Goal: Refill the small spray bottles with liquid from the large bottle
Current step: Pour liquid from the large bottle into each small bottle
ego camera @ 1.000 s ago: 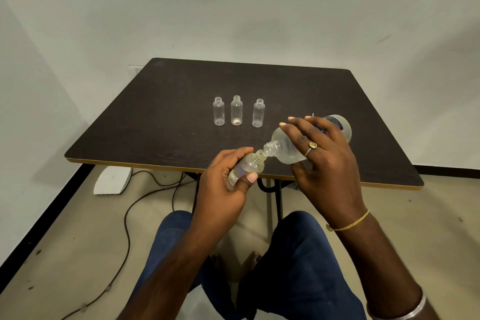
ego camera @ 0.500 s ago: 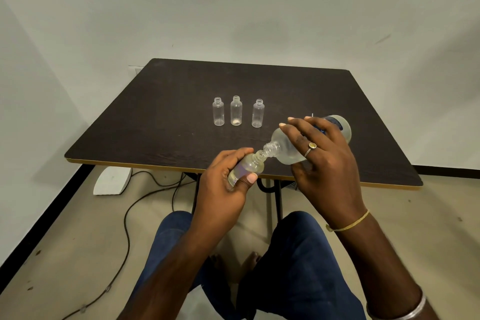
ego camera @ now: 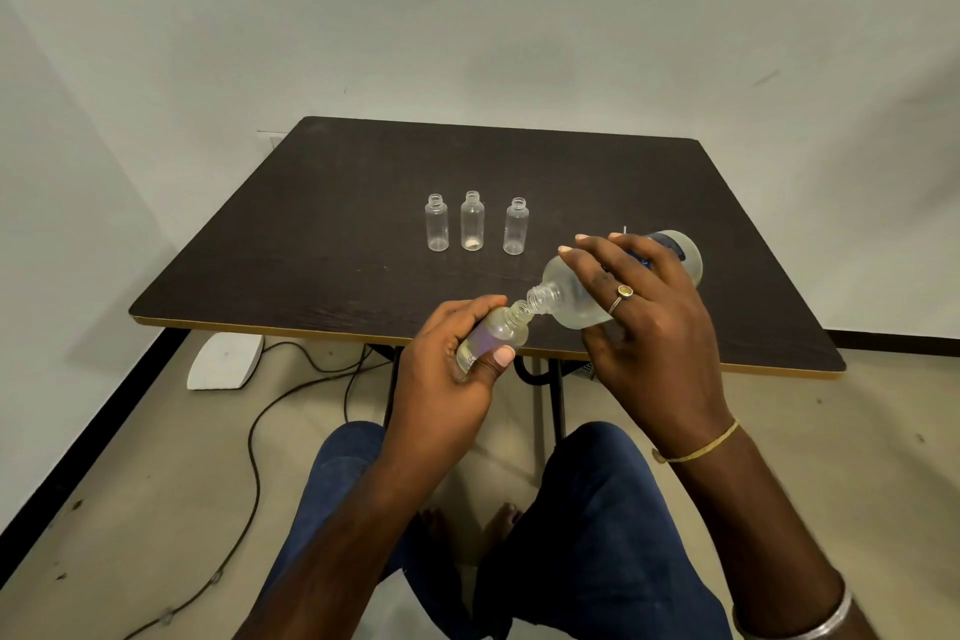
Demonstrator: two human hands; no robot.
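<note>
Both hands are busy at the near edge of the dark table point(ego camera: 322, 244). Her or his left hand point(ego camera: 447, 369) is wrapped around a small bottle point(ego camera: 496, 335), tilted with its open neck pointing up to the right; fingers cover most of the body, so how much liquid it holds is hard to judge. Opposite it, the right hand point(ego camera: 654, 322) grips the large bottle point(ego camera: 576, 296), laid nearly on its side, mouth touching the small bottle's neck. Fingers hide much of its blue label, and no stream is clear enough to see. Farther back stand three small uncapped bottles point(ego camera: 471, 228) in a row, upright and apart. On the floor lies a black cable point(ego camera: 254, 452) beside a white object point(ego camera: 223, 363) I cannot identify.
</note>
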